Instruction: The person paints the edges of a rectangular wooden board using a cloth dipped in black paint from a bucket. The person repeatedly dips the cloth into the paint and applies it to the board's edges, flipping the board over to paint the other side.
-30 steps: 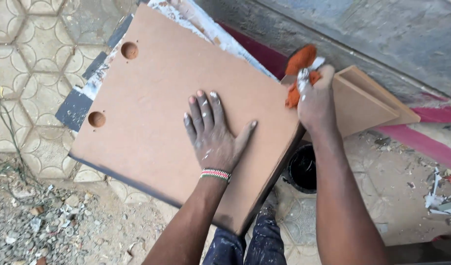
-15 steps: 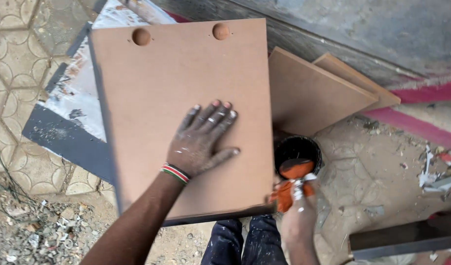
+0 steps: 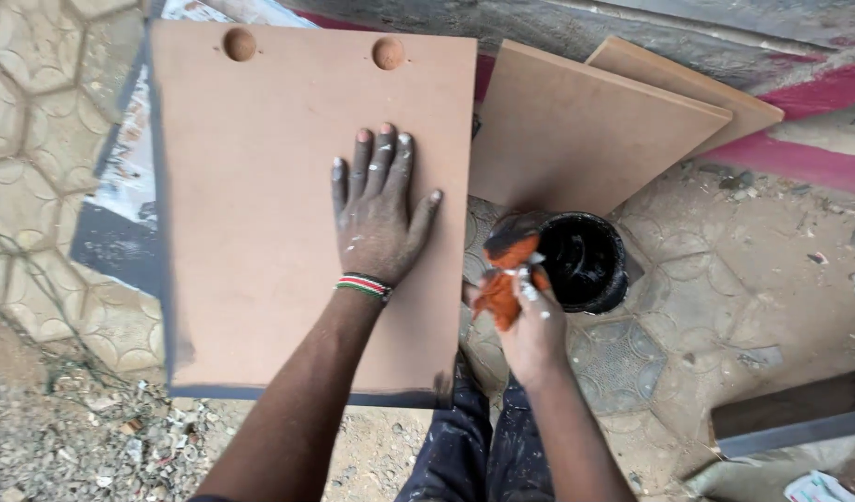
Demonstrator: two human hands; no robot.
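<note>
A large brown fibreboard panel (image 3: 251, 214) with two round holes near its far edge lies flat in front of me. My left hand (image 3: 376, 209), paint-flecked and wearing a striped wristband, rests flat on it with fingers spread. My right hand (image 3: 530, 321) grips an orange cloth (image 3: 504, 279) at the near left rim of a small black pot (image 3: 585, 260) holding dark liquid. The cloth's upper end looks stained dark.
Two more brown panels (image 3: 585, 130) lean behind the pot against a grey and red wall. A paint-smeared dark board (image 3: 121, 223) lies under the main panel. A dark plank (image 3: 795, 414) lies at right. Gravel and debris lie at lower left.
The panel has swung round until its holed edge points away from me. My right hand came down from the far side with the cloth and now holds it at the pot's rim.
</note>
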